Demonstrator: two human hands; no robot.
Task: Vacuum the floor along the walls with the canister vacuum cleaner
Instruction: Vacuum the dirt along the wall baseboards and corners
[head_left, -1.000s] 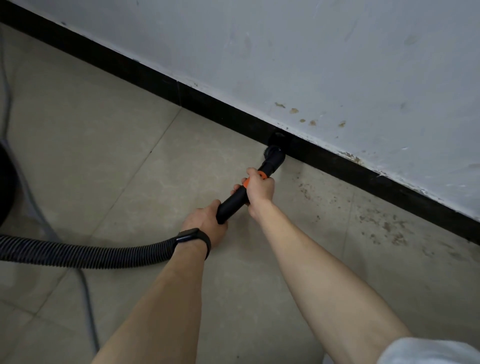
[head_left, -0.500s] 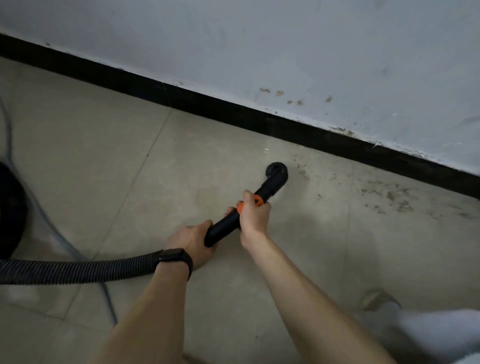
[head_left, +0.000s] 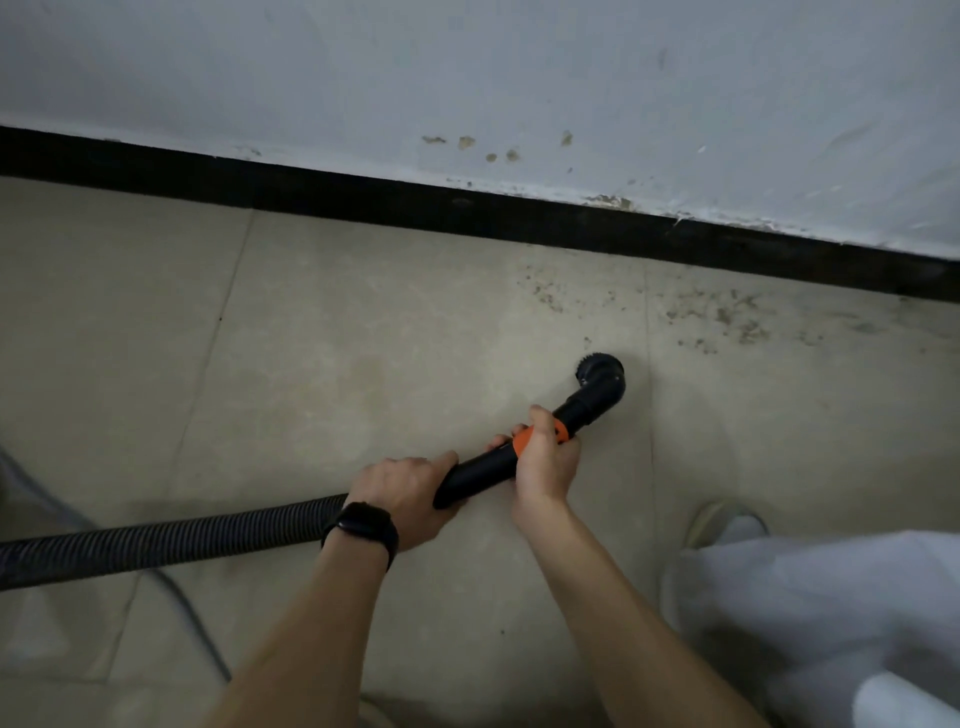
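Together both hands grip the wand (head_left: 483, 470), left hand (head_left: 402, 493) behind right hand (head_left: 543, 462), arms outstretched

Both hands grip the vacuum wand above the tiled floor.
Left hand (head_left: 402, 493) holds the wand (head_left: 480, 474) rear; right hand (head_left: 543, 462) grips its orange collar (head_left: 522, 440); brush nozzle (head_left: 600, 371) sits near the black baseboard (head_left: 467, 213).

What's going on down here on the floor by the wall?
A person is vacuuming the tiled floor near a black skirting board. Their left hand grips the back end of the black wand, where the ribbed hose joins it. Their right hand grips it at the orange collar. The round brush nozzle is down on the tile, apart from the skirting. Brownish dirt specks lie to its right, not yet picked up.
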